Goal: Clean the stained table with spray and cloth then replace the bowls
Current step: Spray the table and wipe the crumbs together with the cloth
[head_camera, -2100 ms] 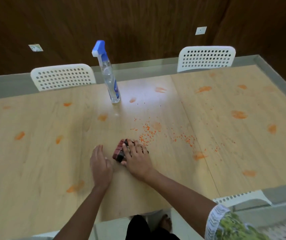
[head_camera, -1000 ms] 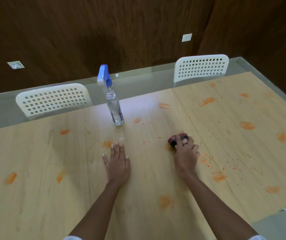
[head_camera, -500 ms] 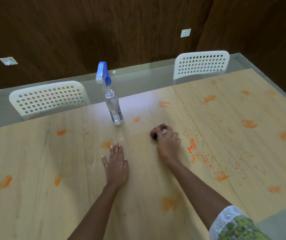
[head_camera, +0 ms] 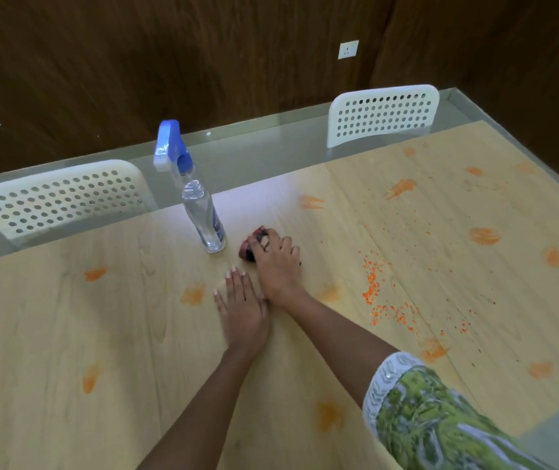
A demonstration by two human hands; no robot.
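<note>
While your left hand (head_camera: 242,310) lies flat at frame centre, likely bracing you, your right hand (head_camera: 276,257) clutches the cloth (head_camera: 252,244) beside the spray bottle (head_camera: 200,205), scrubbing stains.

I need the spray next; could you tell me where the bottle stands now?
In the head view the spray bottle stands upright left of centre, just left of the cloth under the right hand.
</note>
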